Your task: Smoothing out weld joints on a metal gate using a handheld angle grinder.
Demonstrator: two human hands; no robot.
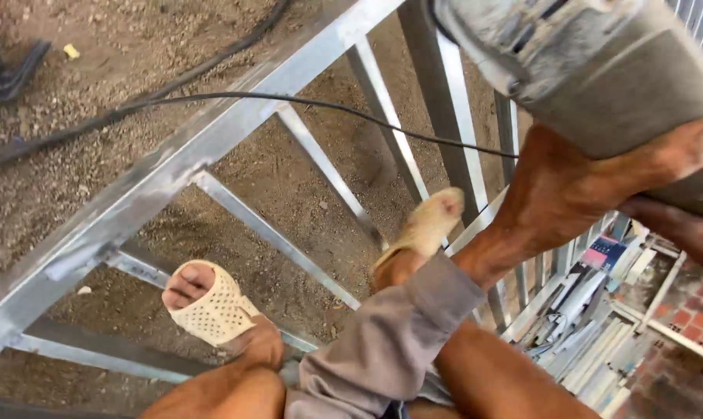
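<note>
A large grey power tool [599,70], dusty and seen very close, fills the upper right. My left hand [576,186] grips its body from below, thumb stretched along the casing, with a grey sleeve [390,334] on that arm. My right hand [677,229] shows only partly at the right edge, its fingers curled against the tool's underside. The tool's black cable [289,99] runs left across a frame of grey steel tubes [157,182]. My feet in cream perforated sandals [215,310] rest on the frame's bars.
The frame lies over gravelly dirt [134,46]. A thicker black cable [204,66] crosses the ground at the upper left. Another person's dark shoe [6,70] is at the top left corner. Stacked metal profiles [592,341] and red brick paving [692,310] lie at the lower right.
</note>
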